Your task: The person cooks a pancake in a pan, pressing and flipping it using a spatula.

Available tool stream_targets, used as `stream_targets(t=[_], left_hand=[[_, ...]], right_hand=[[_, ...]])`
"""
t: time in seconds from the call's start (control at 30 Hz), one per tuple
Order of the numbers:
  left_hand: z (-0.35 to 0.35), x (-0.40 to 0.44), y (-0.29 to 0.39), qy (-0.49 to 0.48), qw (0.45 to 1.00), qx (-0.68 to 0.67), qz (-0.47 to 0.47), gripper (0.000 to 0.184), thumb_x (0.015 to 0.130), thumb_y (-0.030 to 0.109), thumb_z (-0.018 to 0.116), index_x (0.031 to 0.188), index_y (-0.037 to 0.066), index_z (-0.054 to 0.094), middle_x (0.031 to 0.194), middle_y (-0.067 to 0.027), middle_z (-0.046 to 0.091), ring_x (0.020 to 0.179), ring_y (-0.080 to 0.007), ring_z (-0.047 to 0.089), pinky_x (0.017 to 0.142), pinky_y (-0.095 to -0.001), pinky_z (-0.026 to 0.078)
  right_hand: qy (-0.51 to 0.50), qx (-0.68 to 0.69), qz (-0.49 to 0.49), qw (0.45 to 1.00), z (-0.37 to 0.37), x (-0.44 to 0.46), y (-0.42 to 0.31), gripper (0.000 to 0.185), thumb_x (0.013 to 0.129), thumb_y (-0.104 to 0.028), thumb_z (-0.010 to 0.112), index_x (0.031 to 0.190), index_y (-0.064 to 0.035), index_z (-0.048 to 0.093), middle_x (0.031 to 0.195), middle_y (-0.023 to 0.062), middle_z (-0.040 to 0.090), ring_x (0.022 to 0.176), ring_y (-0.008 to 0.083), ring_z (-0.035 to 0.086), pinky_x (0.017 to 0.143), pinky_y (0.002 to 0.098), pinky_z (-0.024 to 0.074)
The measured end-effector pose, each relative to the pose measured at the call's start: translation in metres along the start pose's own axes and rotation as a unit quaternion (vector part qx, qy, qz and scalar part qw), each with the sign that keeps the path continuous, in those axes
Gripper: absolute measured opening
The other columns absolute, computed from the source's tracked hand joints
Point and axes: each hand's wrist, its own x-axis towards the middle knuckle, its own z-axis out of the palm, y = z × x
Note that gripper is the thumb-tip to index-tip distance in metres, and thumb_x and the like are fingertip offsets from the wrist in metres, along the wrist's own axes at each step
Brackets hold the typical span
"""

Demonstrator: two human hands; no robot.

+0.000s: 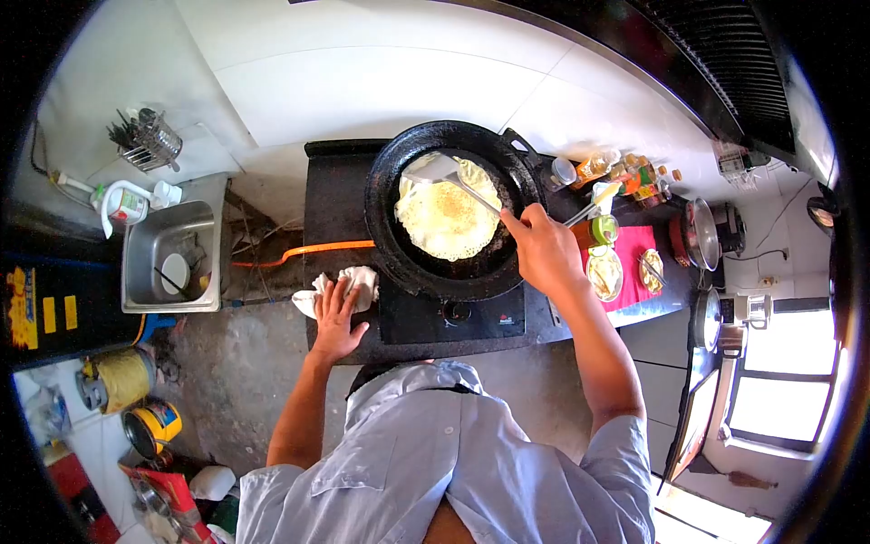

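One right hand [541, 243] clamped the spatula [435, 169], left hand [338, 321] spread on cloth [364, 280]; pancake [449, 220] frying apparently next needed level lifting.

Spatula [433, 169]: grip end hidden in right hand [544, 249] | Cloth [364, 283]: part covered by left hand [336, 319] | Stove [412, 319]: surface beneath pan [385, 172] concealed | Bottles [645, 179]: labels too small to read | Hood [652, 54]: cut off by top edge | Shirt [426, 453]: cut off by bottom edge
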Motion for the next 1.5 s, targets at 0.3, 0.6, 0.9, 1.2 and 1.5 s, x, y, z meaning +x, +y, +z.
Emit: stream_targets(t=[0.3, 0.6, 0.9, 1.2, 1.5], left_hand=[[0.002, 0.0, -0.003, -0.002, 1.0, -0.004, 0.003, 0.098, 0.075, 0.028, 0.087, 0.162, 0.022, 0.04, 0.171, -0.0136, 0.026, 0.158, -0.045, 0.02, 0.124, -0.0657, 0.019], [0.001, 0.0, -0.001, -0.012, 1.0, -0.007, -0.006, 0.098, 0.077, 0.027, 0.087, 0.162, 0.022, 0.04, 0.172, -0.0144, 0.024, 0.16, -0.0448, 0.018, 0.125, -0.0652, 0.017], [0.005, -0.001, -0.005, -0.006, 1.0, -0.002, 0.007, 0.099, 0.078, 0.027, 0.086, 0.164, 0.023, 0.037, 0.173, -0.0146, 0.023, 0.16, -0.0441, 0.016, 0.126, -0.0652, 0.015], [0.006, -0.001, -0.005, -0.006, 1.0, 0.006, 0.012, 0.102, 0.077, 0.026, 0.086, 0.165, 0.023, 0.035, 0.173, -0.0145, 0.024, 0.16, -0.0437, 0.017, 0.125, -0.066, 0.016], [0.009, -0.001, -0.007, -0.009, 1.0, 0.011, 0.02, 0.103, 0.077, 0.027, 0.086, 0.166, 0.023, 0.034, 0.173, -0.0152, 0.023, 0.16, -0.0441, 0.017, 0.125, -0.0661, 0.014]], right_hand=[[0.012, -0.016, 0.013, 1.0, -0.008, -0.026, 0.001, 0.054, 0.08, -0.001, 0.07, 0.134, -0.0121, 0.07, 0.103, 0.01, 0.059, 0.085, 0.0293, 0.068, 0.072, 0.0424, 0.0571], [-0.012, 0.002, 0.066, 0.998, -0.005, -0.095, -0.003, 0.051, 0.083, -0.002, 0.069, 0.132, -0.0111, 0.07, 0.1, 0.0103, 0.056, 0.081, 0.0301, 0.067, 0.068, 0.0426, 0.0563], [-0.008, 0.005, 0.102, 0.995, 0.008, -0.124, -0.003, 0.053, 0.08, 0.0, 0.068, 0.132, -0.0089, 0.07, 0.101, 0.0114, 0.056, 0.083, 0.0313, 0.066, 0.07, 0.0435, 0.057], [0.004, 0.061, 0.15, 0.987, 0.004, -0.134, -0.011, 0.052, 0.081, -0.002, 0.071, 0.133, -0.0094, 0.069, 0.102, 0.0137, 0.058, 0.086, 0.0337, 0.068, 0.072, 0.0455, 0.0578], [0.025, 0.087, 0.106, 0.99, -0.017, -0.118, -0.007, 0.05, 0.086, -0.001, 0.067, 0.133, -0.0146, 0.071, 0.102, 0.0116, 0.057, 0.086, 0.0301, 0.068, 0.071, 0.044, 0.0578]])
